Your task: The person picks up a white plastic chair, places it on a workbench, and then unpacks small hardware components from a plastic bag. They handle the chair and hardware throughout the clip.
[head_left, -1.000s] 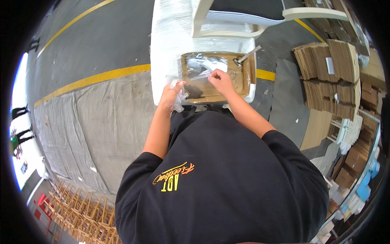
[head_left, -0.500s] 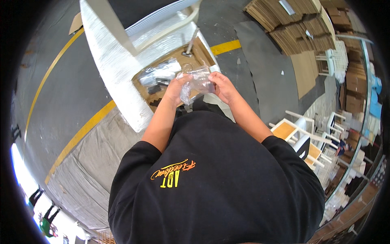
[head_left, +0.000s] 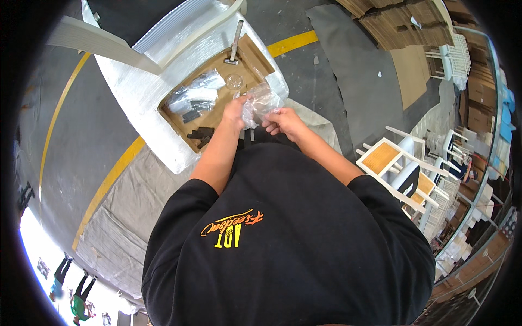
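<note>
A crumpled clear plastic bag (head_left: pixel 263 100) is pinched between my two hands, just in front of my shirt. My left hand (head_left: pixel 234 113) grips its left side, fingers closed. On the lower right side, my right hand (head_left: pixel 285 123) has its fingertips closed on the plastic. Beyond the bag lies a shallow brown cardboard tray (head_left: pixel 251 48). In it are a hammer (head_left: pixel 235 43) with a pale handle, a clear round item (head_left: pixel 234 82), several clear plastic packets (head_left: pixel 202 87) and dark small pieces (head_left: pixel 200 136). What the bag contains, if anything, cannot be made out.
The tray rests on a white, film-wrapped surface (head_left: pixel 128 98), beside a curved cream furniture frame (head_left: pixel 204 30). White chairs (head_left: pixel 384 157) stand at right, below stacked flat cardboard (head_left: pixel 399 27). Grey cloth (head_left: pixel 125 212) covers floor at left. People (head_left: pixel 81 299) appear far lower left.
My right hand has moved down and left, closer to my left hand, still on the bag. The view has shifted, revealing more of the tray and its dark pieces.
</note>
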Available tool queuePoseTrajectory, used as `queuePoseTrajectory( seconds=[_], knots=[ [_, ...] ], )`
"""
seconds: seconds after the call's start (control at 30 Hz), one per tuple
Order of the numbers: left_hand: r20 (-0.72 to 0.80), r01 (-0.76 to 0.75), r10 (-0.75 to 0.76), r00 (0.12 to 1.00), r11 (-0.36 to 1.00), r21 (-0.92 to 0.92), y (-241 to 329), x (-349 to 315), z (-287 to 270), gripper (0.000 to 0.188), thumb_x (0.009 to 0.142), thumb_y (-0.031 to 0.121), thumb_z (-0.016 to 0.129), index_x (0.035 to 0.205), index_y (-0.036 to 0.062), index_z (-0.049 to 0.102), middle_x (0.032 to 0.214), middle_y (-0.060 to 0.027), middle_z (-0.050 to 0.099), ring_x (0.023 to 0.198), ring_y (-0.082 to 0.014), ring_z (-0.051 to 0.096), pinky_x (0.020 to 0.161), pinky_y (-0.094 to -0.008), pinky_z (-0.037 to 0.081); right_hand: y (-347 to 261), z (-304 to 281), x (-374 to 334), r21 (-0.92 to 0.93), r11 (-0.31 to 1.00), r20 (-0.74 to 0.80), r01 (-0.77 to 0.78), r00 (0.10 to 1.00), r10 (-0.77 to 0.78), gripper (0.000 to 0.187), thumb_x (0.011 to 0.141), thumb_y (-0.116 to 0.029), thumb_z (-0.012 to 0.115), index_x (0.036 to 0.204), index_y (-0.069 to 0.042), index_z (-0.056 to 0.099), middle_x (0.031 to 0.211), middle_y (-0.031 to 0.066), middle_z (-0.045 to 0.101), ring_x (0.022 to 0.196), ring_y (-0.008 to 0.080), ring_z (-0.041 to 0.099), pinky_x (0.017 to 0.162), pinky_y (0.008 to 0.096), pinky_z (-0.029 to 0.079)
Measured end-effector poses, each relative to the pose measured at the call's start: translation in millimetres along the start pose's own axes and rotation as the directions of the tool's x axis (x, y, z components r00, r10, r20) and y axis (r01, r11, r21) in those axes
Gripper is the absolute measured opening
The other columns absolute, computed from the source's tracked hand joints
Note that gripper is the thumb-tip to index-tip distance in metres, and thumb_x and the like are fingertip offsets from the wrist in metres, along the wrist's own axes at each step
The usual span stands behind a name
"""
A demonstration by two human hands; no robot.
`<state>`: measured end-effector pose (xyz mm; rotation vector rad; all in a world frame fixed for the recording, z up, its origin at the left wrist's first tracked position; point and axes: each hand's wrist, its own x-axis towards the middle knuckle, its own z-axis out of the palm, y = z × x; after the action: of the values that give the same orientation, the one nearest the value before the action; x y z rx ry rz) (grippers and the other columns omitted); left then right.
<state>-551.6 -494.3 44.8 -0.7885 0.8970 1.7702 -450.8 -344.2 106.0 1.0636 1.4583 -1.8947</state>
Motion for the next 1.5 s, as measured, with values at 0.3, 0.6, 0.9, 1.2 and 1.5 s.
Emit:
queuePoseTrajectory(
  seconds=[0.3,0.6,0.9,1.2,1.5],
  knots=[
    [-0.134,-0.004,0.015,0.991,0.997,0.08,-0.8,24.3,-2.8,0.019,0.09,0.009,0.071,0.102,-0.0041,0.067,0.096,-0.0143,0.069,0.081,-0.028,0.066,0.072,-0.0436,0.055,0.5,0.2,3.1,0.035,0.997,0.0,-0.065,0.998,0.065,0.02,0.095,-0.024,0.066,0.091,-0.004,0.065,0.077,0.0059,0.069,0.059,0.0133,0.063,0.053,0.0284,0.052],
    [-0.108,0.103,-0.085,0.991,0.979,0.177,7.4,41.4,-6.4,0.017,0.095,0.017,0.067,0.102,0.002,0.067,0.092,-0.0106,0.067,0.08,-0.0273,0.064,0.072,-0.046,0.053,-4.3,3.3,5.5,0.087,0.992,-0.012,-0.088,0.996,0.089,0.025,0.098,-0.025,0.06,0.089,-0.003,0.065,0.074,0.0051,0.067,0.057,0.0136,0.061,0.052,0.0279,0.051],
    [-0.082,0.16,-0.147,0.986,0.969,0.188,7.9,52.1,-14.4,0.015,0.096,0.024,0.066,0.096,0.0083,0.067,0.083,-0.0058,0.066,0.069,-0.0235,0.06,0.063,-0.0403,0.049,-8.5,7.0,6.6,0.09,0.994,-0.061,-0.068,0.995,0.073,0.03,0.1,-0.026,0.053,0.086,-0.002,0.065,0.071,0.0062,0.066,0.052,0.0143,0.059,0.046,0.0284,0.049],
    [-0.072,0.207,-0.197,0.978,0.962,0.18,15.9,44.6,-8.2,0.019,0.094,0.031,0.068,0.094,0.0118,0.068,0.08,-0.004,0.065,0.065,-0.0205,0.057,0.059,-0.0364,0.046,-10.6,7.7,11.3,0.098,0.992,-0.13,-0.074,0.988,0.087,0.031,0.1,-0.026,0.053,0.083,-0.003,0.063,0.067,0.0062,0.063,0.05,0.0142,0.057,0.044,0.0286,0.048],
    [-0.072,0.214,-0.205,0.976,0.962,0.17,15.5,50.2,-19.8,0.023,0.096,0.03,0.061,0.085,0.0108,0.067,0.068,-0.005,0.061,0.057,-0.0218,0.054,0.053,-0.0372,0.043,-13.9,9.5,8.8,0.058,0.998,-0.177,-0.027,0.984,0.037,0.03,0.099,-0.025,0.054,0.08,-0.002,0.063,0.066,0.0057,0.062,0.049,0.0132,0.055,0.043,0.0281,0.046]
  ],
)
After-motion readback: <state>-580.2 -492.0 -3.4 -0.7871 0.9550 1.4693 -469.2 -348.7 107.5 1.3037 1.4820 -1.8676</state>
